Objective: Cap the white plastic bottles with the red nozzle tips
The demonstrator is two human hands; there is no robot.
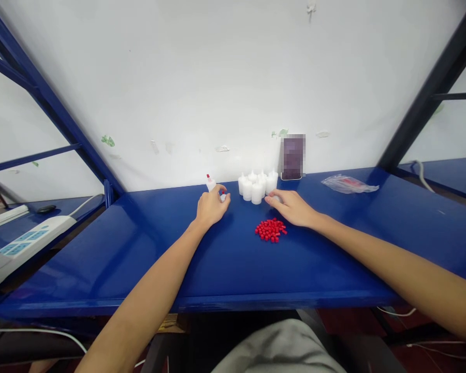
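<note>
1. Left hand (213,206) grips a red-capped bottle (223,197); right hand (292,207) pinches a mostly hidden white item (278,198).
2. Second capped bottle (210,183): left hand's twelve o'clock.
3. Clustered bottles (256,193) lack caps; loose red caps (270,230) lie five-to-six o'clock from these.

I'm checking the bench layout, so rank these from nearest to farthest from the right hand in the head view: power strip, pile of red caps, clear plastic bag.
From the right hand:
1. Pile of red caps: just on its near-left side.
2. Clear plastic bag: off to the right, toward the wall.
3. Power strip: far left.
</note>
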